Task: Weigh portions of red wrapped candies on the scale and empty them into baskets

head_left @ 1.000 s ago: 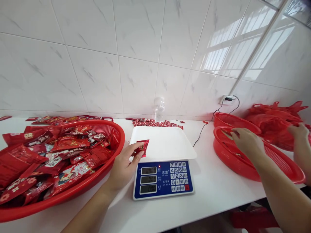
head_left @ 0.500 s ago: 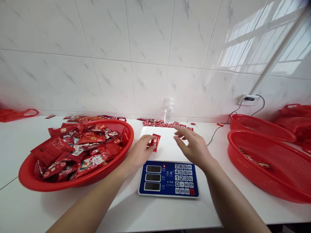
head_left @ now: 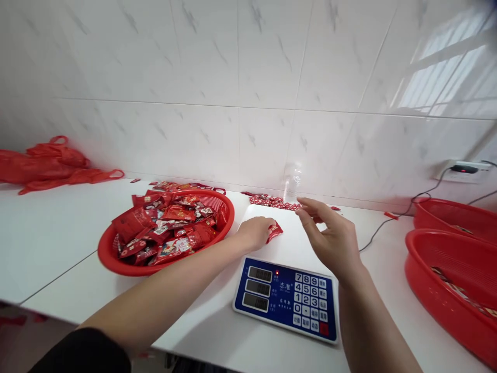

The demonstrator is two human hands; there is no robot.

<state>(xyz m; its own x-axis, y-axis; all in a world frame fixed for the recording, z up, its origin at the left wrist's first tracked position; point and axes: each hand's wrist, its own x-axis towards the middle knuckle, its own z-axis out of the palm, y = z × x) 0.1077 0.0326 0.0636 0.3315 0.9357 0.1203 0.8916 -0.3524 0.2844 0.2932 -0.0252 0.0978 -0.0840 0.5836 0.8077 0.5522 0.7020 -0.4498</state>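
My left hand [head_left: 254, 234] is closed on a small red packet [head_left: 276, 231], held over the white pan of a digital scale [head_left: 285, 298]. The packet's near end is hidden by my fingers. To the right, my right hand [head_left: 333, 239] hovers above the pan's right side, thumb and forefinger a little apart, with nothing visible between them. Left of the scale stands a red plastic basket [head_left: 112, 265], heaped with red printed packets [head_left: 176, 230]. The scale's blue panel has number keys and three displays, with a red light lit.
Small red packets [head_left: 272, 201] lie behind the scale, beside a clear plastic bottle [head_left: 292, 182] at the wall. Red bags [head_left: 46, 165] are at far left. Two red baskets [head_left: 417, 269] stand at right, near a black cable [head_left: 378, 230] running to a wall socket [head_left: 462, 171].
The view has swung left, showing more of the bags and table there. My left hand still holds the packet, which has turned from upright to slanted. My right thumb and forefinger have drawn closer together.
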